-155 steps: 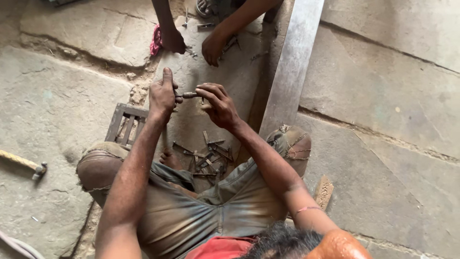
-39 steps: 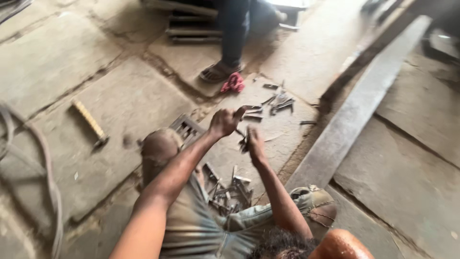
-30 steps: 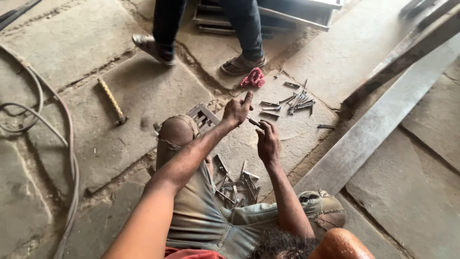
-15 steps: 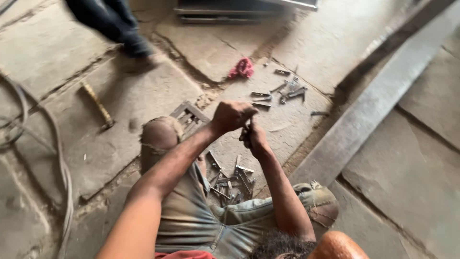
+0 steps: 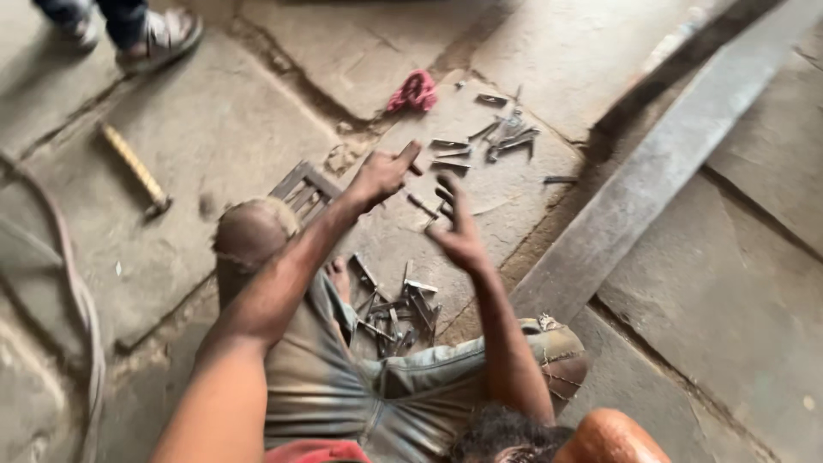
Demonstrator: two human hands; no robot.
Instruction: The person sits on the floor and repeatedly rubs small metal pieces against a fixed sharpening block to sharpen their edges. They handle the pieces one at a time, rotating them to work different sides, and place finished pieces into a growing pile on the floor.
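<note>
Single head cam, steep downward look.
Sits above the seated person, faces forward and down over knees to the stone floor (image 5: 214, 129); both hands close, mid-frame; another person's sandalled foot (image 5: 159, 39) clips the top-left edge. No second view.

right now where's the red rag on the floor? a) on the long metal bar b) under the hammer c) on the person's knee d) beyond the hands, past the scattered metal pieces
d: the red rag lies on the stone floor beyond both hands, near the scattered metal pieces.
</note>
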